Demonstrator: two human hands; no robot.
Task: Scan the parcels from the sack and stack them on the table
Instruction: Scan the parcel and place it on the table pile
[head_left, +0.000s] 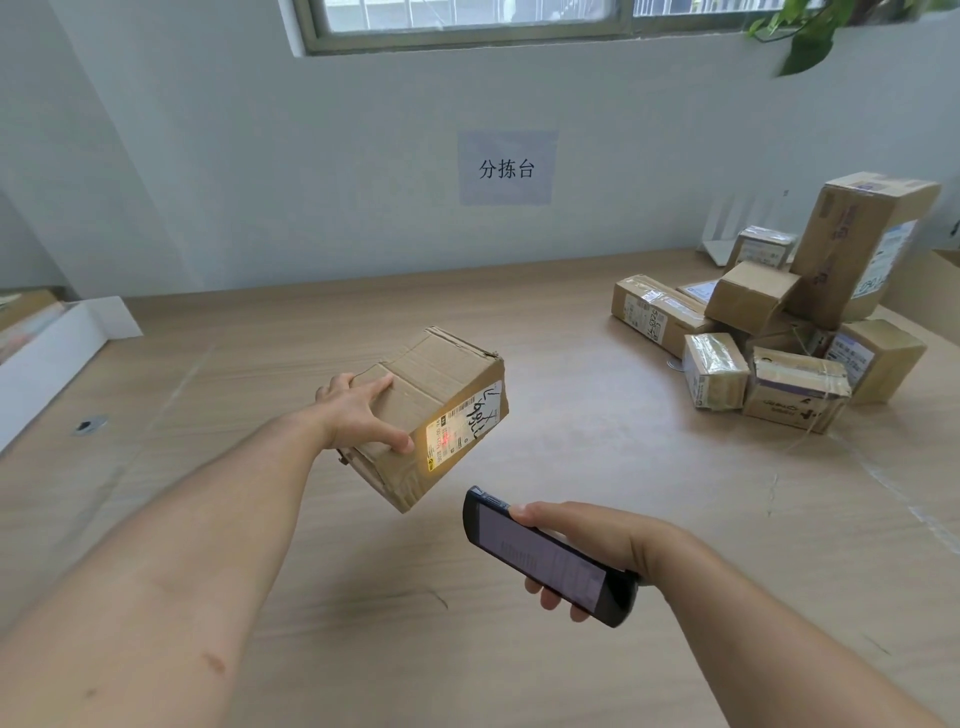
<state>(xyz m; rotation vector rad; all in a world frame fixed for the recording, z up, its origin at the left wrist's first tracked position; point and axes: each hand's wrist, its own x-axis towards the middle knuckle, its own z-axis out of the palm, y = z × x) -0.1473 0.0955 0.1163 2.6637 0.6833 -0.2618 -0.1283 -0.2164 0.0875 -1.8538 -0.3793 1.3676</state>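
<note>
Wooden bench (571, 441) carries about nine piled parcels (750, 299); left hand (358, 410) fingers (402, 441) grip one box (436, 384), right hand (592, 540) clasps one scanner (545, 561)

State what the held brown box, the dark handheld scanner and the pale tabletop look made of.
Held brown box: corrugated cardboard, matte, shown by creased flaps and dented edges. Dark handheld scanner: probably plastic casing, with a smooth, glossy screen. Pale tabletop: wood-grain pattern, perhaps laminate, with a slight sheen.
</note>
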